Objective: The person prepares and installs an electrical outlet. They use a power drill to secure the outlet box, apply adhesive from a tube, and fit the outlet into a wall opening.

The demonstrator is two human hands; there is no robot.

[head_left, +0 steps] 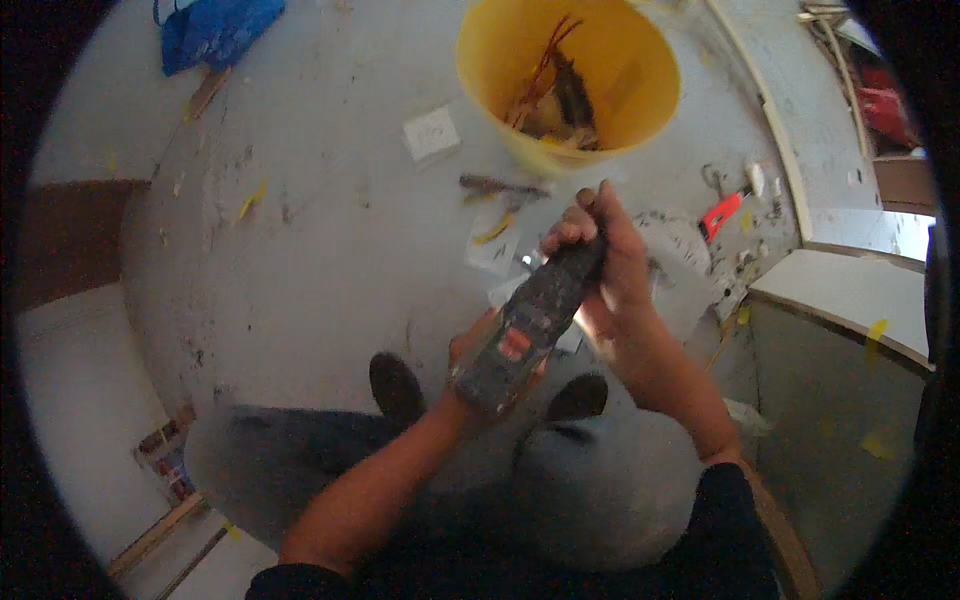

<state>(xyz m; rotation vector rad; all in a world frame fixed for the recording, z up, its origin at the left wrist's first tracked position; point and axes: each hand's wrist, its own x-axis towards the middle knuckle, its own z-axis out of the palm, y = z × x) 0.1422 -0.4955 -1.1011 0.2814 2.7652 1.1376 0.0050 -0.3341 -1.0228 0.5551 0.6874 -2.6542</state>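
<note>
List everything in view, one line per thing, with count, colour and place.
Power tool: one, dark with a red patch, between both hands
Bucket: one, yellow, top centre
Dark piece: one, among debris inside the bucket
Bag: one, blue, upper left
Square piece: one, white, left of the bucket
Red-handled tool: one, on the floor, right
Scraps: several, yellow, scattered left and right
Shoes: two, dark, below the tool
Left hand: one, bare, at the tool's near end
Right hand: one, bare, at its far end
</note>
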